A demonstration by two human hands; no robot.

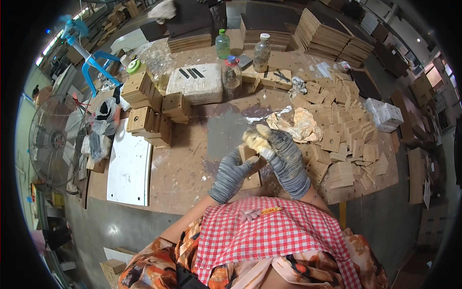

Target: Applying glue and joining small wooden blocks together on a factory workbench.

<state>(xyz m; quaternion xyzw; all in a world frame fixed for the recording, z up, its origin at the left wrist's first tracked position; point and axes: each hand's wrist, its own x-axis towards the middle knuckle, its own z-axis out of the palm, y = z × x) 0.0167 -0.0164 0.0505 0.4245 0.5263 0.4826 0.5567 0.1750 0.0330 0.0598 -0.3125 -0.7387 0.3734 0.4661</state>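
Observation:
My left hand (230,175), in a grey knit glove, grips a small wooden block (246,152) in front of my body. My right hand (288,161), gloved the same way, is closed around a pale yellow crumpled rag (256,139) at the block's upper right side. The rag and fingers hide part of the block. Below the hands, another flat wooden piece (252,181) lies on the table. Right of my right hand spreads a large heap of small wooden blocks (342,126), several with a round hole. A stained cream cloth (297,124) lies beside the heap.
Stacked wooden blocks (144,126) stand at the left, by a white panel (129,168). Behind are a wrapped package (196,83), a blue-capped bottle (233,79), a green bottle (222,45) and a white-capped bottle (262,54). A caged fan (57,139) stands far left.

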